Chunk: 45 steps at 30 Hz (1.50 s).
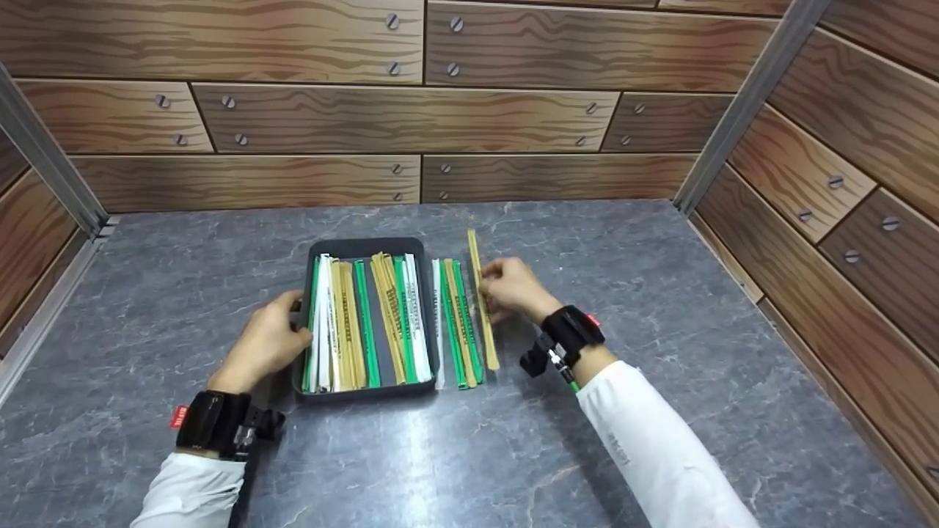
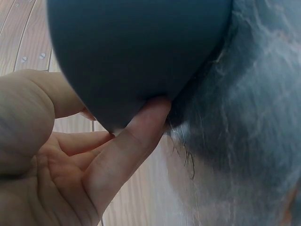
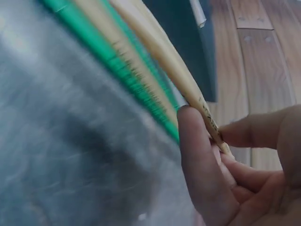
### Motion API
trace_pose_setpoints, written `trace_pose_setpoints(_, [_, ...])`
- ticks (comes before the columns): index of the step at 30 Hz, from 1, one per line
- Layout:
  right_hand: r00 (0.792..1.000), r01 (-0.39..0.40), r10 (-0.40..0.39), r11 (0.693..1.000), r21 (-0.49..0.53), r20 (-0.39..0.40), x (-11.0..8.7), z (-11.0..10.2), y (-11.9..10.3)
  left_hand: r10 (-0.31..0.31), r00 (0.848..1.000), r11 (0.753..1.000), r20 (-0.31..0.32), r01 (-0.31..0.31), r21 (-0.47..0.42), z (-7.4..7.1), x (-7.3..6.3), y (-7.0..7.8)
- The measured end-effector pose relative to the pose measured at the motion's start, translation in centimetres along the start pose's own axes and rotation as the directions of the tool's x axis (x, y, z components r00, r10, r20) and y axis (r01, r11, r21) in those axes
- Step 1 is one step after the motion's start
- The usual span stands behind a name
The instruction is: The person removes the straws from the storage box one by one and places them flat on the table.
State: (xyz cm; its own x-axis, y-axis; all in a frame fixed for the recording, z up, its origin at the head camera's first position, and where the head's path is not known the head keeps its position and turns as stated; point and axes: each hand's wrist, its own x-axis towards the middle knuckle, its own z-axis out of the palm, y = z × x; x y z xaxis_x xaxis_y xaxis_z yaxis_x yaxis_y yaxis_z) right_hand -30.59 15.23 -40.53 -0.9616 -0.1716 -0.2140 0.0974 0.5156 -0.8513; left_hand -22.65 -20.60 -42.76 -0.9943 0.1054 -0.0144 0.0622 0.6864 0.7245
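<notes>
A dark rectangular tray holds slim paper-wrapped sticks in tan, green and white, lying lengthwise in two groups. My left hand grips the tray's left side; in the left wrist view its fingers bear on the grey outer wall, and the thumb tip is hidden behind it. Right of the tray, my right hand pinches a tan paper-wrapped stick between thumb and fingers, as the right wrist view also shows for this tan stick. Printed lettering runs along it.
Just right of the tray, several wrapped sticks, white, green and tan, lie side by side on the grey marbled tabletop. Wood-patterned panels rise behind the table and along both sides.
</notes>
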Motion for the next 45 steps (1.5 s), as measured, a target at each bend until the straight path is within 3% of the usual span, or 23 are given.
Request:
trace_pose_setpoints(8, [0.998, -0.064, 0.064, 0.992, -0.112, 0.001, 0.8, 0.9, 2.0, 0.028, 0.999, 1.000, -0.022, -0.027, 0.014, 0.1, -0.2, 0.0])
trace_pose_setpoints(17, [0.999, -0.042, 0.038, 0.980, -0.196, -0.027, 0.8, 1.5, 2.2, 0.009, 1.000, 1.000, -0.008, -0.009, 0.002, 0.0, -0.1, 0.2])
trace_pose_setpoints(41, [1.000, -0.024, 0.021, 0.979, -0.202, -0.018, -0.1, 2.5, 1.6, 0.017, 1.000, 1.000, -0.014, -0.017, 0.011, 0.0, -0.3, 0.1])
trace_pose_setpoints(45, [0.998, 0.027, -0.043, 0.963, -0.267, -0.052, -0.1, 1.9, 0.9, 0.004, 1.000, 1.000, -0.002, -0.004, 0.012, 0.0, -0.3, 0.1])
